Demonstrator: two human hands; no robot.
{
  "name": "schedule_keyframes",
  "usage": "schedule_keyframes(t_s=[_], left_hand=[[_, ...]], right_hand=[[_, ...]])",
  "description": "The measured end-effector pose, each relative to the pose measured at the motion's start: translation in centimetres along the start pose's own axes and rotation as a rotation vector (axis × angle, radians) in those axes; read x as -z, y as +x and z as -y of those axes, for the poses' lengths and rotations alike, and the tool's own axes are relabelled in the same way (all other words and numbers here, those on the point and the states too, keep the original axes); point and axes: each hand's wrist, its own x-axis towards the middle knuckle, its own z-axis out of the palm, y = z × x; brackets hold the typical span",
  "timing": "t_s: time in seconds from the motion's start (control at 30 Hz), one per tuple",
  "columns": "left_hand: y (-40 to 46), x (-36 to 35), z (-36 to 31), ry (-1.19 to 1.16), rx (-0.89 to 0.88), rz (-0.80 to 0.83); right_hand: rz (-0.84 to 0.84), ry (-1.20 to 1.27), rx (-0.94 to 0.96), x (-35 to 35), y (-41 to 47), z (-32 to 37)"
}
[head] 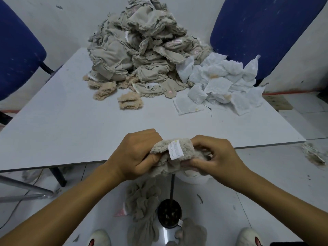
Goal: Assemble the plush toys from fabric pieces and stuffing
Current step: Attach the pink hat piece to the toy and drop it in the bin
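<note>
Both hands grip one beige fleecy plush skin (173, 148) at the near edge of the grey table (71, 121). My left hand (136, 153) clamps its left end in a closed fist. My right hand (213, 155) pinches its right end with bent fingers. A white sewn-in label (174, 150) faces up between the hands. A white pouch shows just under the plush, partly hidden by my right hand. A tall heap of beige inside-out fabric skins (142, 50) rises at the table's far side. White stuffing pouches (220, 82) lie to its right.
Small tan furry pieces (130, 100) lie in front of the heap. Two blue chairs (257, 32) stand behind the table. On the floor below lie beige plush pieces (142, 201), a black round base with a thin rod (169, 212), and my shoes.
</note>
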Motion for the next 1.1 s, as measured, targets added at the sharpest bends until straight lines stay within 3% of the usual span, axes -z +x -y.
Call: schedule_keyframes(t_s=[0.13, 0.3, 0.53, 0.7, 0.87, 1.0, 1.1], left_hand=[[0.2, 0.6, 0.2, 0.004, -0.022, -0.04], [-1.1, -0.1, 0.1, 0.068, -0.086, 0.142], [-1.1, 0.0, -0.1, 0.121, 0.082, 0.396], [0.5, 1.0, -1.7, -0.286, 0.318, 0.332], [1.7, 1.1, -2.6, -0.318, 0.339, 0.142], [1.7, 1.2, -2.1, -0.214, 0.383, 0.321], [2.0, 1.3, -2.1, -0.288, 0.432, 0.326]], right_hand=[[-0.14, 0.042, 0.135, 0.4, 0.6, 1.0], [-0.01, -0.21, 0.219, 0.2, 0.7, 0.8], [0.057, -0.467, 0.288, -0.5, 0.0, 0.5], [-0.004, -0.634, 0.438, -0.4, 0.1, 0.9], [-0.075, -0.651, 0.492, -0.5, 0.6, 0.9], [0.085, -0.573, 0.423, -0.8, 0.4, 0.4], [0.149, -0.507, 0.356, 0.2, 1.0, 0.8]])
